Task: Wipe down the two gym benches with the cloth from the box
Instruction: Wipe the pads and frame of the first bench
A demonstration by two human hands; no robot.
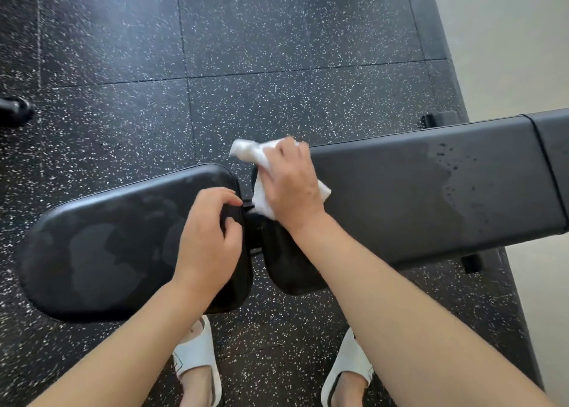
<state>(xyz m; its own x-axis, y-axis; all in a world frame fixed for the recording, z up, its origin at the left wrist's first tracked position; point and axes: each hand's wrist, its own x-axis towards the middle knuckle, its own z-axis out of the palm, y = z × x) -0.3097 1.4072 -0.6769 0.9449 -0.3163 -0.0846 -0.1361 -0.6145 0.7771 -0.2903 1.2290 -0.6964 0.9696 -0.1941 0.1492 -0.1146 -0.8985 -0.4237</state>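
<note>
A black padded gym bench runs across the view: a rounded seat pad point(101, 246) on the left and a long back pad point(431, 188) on the right, with a gap between them. My right hand point(292, 185) presses a white cloth point(261, 197) onto the back pad's left end, beside the gap. My left hand point(209, 237) grips the seat pad's right edge, fingers curled over it. Wet streaks show on the seat pad, and drops mark the back pad further right.
Black speckled rubber floor tiles point(246, 37) lie all around. A pale wall point(508, 37) stands to the right. A dark piece of equipment point(15, 111) sits at the left edge. My feet in white slides point(197, 357) stand just in front of the bench.
</note>
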